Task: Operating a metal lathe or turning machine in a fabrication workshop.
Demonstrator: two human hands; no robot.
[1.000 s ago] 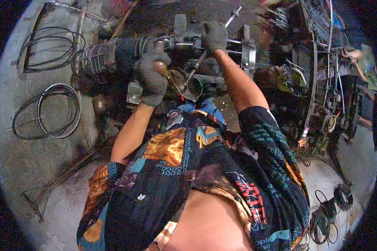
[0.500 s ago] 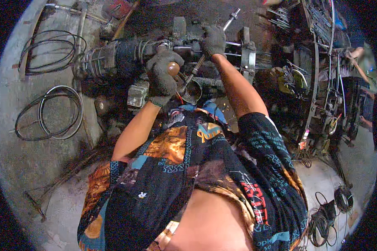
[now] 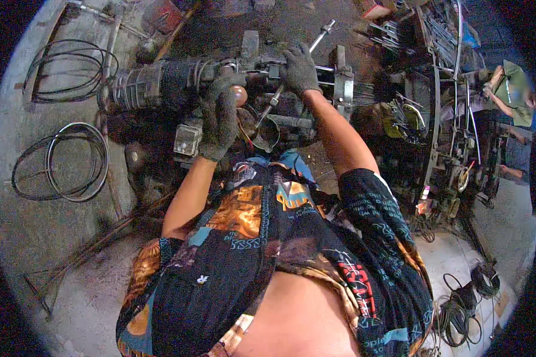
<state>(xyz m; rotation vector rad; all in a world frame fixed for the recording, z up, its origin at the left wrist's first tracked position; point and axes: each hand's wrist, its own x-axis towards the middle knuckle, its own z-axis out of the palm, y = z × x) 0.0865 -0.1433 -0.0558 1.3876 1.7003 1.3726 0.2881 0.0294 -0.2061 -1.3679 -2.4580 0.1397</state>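
Floor (image 3: 18, 132) is strewn with coils (image 3: 49, 156); beside the cup (image 3: 267, 140), the lever (image 3: 274, 102) is overlaid by the half-curled right hand (image 3: 299, 70); beside a knob (image 3: 239, 95), the left hand (image 3: 218, 119) is curled; grips cannot be told.

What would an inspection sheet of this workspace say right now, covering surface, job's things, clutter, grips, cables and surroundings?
Surface: grey area at left, stained.
Job's things: machine lying crosswise; brown knob at its front; rod slanting across it; cup near the rod's lower end.
Clutter: loose bars at upper right; block beside the left grip.
Grips: both gloved; left against the knob, closure unclear; right grip at the machine beside the rod, hold on it unclear.
Cables: thin coils at left and black coils at lower right; cable or hose unclear.
Surroundings: rack and another person at right.
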